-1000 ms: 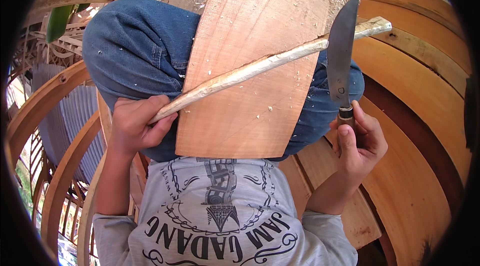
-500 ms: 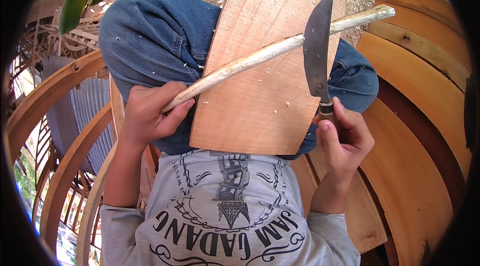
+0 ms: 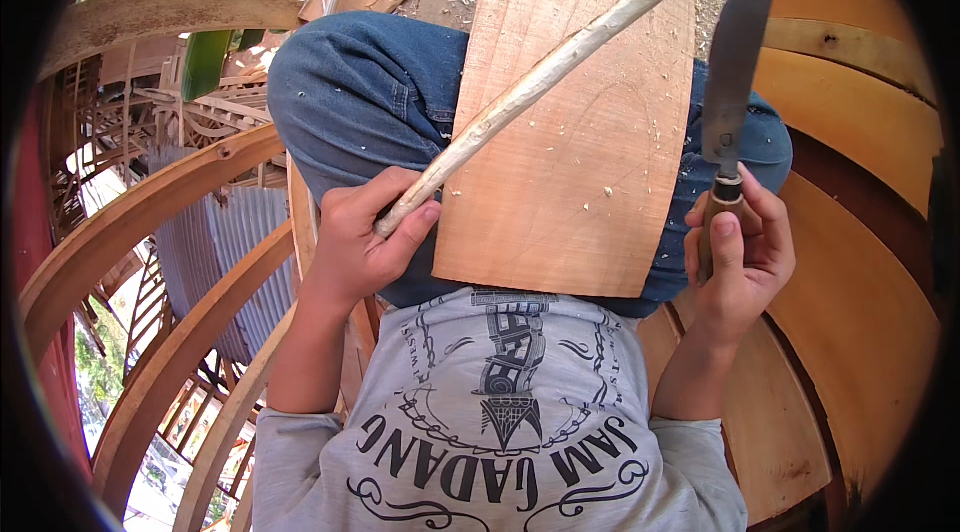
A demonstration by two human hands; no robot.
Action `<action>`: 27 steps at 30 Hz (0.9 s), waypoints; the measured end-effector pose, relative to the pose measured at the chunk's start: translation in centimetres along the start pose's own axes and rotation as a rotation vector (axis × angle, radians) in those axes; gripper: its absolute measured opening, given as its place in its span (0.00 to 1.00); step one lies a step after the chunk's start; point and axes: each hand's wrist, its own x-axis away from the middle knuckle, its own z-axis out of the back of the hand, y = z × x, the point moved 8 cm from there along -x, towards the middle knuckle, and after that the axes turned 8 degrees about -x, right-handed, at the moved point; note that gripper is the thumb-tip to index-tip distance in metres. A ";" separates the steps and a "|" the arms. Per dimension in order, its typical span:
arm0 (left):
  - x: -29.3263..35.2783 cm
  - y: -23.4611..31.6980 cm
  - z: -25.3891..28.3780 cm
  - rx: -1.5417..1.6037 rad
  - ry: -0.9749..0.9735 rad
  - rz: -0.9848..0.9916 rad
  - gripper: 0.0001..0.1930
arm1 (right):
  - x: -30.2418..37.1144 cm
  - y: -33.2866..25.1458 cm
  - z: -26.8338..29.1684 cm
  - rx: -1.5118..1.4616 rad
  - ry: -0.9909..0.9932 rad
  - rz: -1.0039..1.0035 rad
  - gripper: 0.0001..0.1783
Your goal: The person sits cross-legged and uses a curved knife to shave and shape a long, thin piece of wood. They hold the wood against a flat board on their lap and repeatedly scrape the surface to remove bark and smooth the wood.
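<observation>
Slender, pale wooden stick [image 3: 560, 70]: slanting over the flat, reddish-brown wooden board [image 3: 575, 217].
My left hand [image 3: 368, 237] pinches its near end between fingers; my right hand [image 3: 742, 267] grips the dark-bladed, brown-handled knife [image 3: 737, 72]. I judge the stick light, stiff: hold there.

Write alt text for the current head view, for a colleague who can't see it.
Right hand holds a broad-bladed knife, blade away from the body, while the left hand grips one end of a long pale stick. The stick slants over a wooden board on legs in blue jeans; curved wooden ribs stand at left.
</observation>
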 end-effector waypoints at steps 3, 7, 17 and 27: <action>-0.4 1.3 -0.3 0.026 -0.050 0.063 0.05 | -0.3 -0.5 1.1 -0.062 0.090 0.042 0.17; 0.0 3.5 -1.1 0.028 -0.144 0.090 0.08 | 0.1 0.8 0.1 0.074 -0.042 0.065 0.14; 1.3 7.3 -3.0 0.091 -0.261 0.162 0.08 | -0.5 -0.9 -2.4 0.396 -0.164 0.269 0.16; 2.6 8.4 -2.6 -0.181 -0.189 0.023 0.08 | -2.7 -3.6 0.1 0.883 0.009 0.592 0.34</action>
